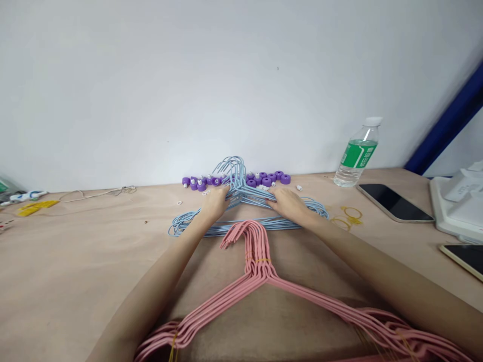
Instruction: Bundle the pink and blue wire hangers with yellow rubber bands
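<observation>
A bundle of light blue hangers (260,223) lies near the back of the table, its hooks raised and pointing left. My left hand (216,201) is closed around the left shoulder of this bundle, close to the hooks. On the right shoulder, my right hand (289,203) grips the same hangers, its thumb tucked against the wires. Nearer to me, between my forearms, sits a bundle of pink hangers (260,276). Thin yellow rubber bands tie it at the neck and at both shoulder ends. Its lower edge runs out of view.
Purple caps (271,178) with white fittings lie along the wall. A water bottle (356,156) and a phone (396,201) are at the right, with loose yellow rubber bands (350,216) beside them. White devices (462,201) stand far right. At left are a yellow piece (37,207) and a cord (94,193).
</observation>
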Demonstrator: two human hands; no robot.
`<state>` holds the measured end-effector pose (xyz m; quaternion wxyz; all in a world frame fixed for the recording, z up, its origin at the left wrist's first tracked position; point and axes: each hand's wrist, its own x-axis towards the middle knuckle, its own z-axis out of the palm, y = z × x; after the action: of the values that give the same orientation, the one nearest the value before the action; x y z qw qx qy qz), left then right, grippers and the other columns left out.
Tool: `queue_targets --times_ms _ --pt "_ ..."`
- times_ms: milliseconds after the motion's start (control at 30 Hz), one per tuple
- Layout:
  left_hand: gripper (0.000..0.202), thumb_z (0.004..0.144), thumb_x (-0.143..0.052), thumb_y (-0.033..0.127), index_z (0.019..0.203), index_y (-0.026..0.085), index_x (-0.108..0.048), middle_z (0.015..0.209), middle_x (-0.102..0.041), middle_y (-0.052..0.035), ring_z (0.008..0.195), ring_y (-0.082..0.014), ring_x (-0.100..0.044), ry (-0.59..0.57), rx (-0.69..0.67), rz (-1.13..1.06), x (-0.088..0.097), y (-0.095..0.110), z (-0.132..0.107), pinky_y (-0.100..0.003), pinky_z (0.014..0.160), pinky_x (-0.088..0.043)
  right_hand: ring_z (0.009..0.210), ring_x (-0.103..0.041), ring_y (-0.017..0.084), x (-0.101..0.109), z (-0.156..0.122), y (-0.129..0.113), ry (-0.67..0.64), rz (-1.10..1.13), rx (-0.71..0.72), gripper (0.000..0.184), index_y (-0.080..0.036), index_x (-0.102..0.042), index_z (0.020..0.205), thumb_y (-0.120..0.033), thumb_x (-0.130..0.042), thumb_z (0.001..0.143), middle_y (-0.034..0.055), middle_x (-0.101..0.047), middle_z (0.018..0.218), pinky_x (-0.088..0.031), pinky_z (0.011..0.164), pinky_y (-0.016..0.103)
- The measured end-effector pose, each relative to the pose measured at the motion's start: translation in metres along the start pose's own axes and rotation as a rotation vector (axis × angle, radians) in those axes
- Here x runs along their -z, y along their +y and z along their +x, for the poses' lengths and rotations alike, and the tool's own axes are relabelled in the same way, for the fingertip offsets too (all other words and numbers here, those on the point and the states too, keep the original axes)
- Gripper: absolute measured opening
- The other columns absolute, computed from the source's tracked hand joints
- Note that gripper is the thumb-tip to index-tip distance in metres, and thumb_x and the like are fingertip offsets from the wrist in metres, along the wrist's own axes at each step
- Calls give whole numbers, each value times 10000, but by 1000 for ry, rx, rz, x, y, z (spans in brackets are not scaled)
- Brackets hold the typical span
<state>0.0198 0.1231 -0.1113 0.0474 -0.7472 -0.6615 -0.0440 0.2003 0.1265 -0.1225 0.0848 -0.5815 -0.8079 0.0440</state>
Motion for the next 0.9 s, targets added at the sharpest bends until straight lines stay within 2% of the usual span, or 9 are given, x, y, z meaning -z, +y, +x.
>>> queue_targets --times_ms 233,400,467,667,767,900 --pt "202 847 -520 265 991 129 -558 978 -594 -56 900 -183 -577 25 -29 -13 -4 -1 3 -386 784 -488 982 -569 231 -1 -1 -2 -22 -7 -13 247 -99 -582 995 -176 -418 826 141 -617 1068 -403 738 259" --pt "176 841 -527 249 959 125 -567 996 -588 -58 925 -186 -565 59 -50 -32 -6 -3 3 -392 798 -481 1118 -469 261 -3 0 -2 -11 -4 7 288 -36 -547 1048 -168 -411 831 197 -548 1154 -356 868 287" --pt "173 840 -529 246 956 124 -567 979 -592 -55 912 -183 -570 62 -53 -42 -6 -3 3 -389 793 -483 1112 -476 268 -3 1 -1 -21 7 15 295 -27 -537 1062 -168 -428 827 205 -547 1153 -356 872 296" --pt "246 840 -530 250 1056 132 -527 996 -587 -61 884 -182 -580 87 -13 -69 -3 -3 1 -378 767 -495 1053 -538 231 -3 4 4 -28 76 36 318 -96 -519 1125 -146 -454 819 143 -590 1131 -390 818 267" --pt "216 840 -529 256 1016 133 -549 1004 -587 -60 900 -182 -575 85 -8 -61 -2 -3 1 -385 787 -486 1053 -541 211 -4 4 4 -10 110 51 331 -131 -519 1142 -155 -465 816 110 -600 1127 -388 820 249" --pt "182 834 -536 252 961 127 -567 1006 -584 -61 928 -190 -562 87 6 -30 -1 -2 1 -397 807 -472 1058 -540 231 -4 2 3 -4 135 42 420 -143 -491 1197 -223 -537 787 114 -590 1151 -401 801 258"
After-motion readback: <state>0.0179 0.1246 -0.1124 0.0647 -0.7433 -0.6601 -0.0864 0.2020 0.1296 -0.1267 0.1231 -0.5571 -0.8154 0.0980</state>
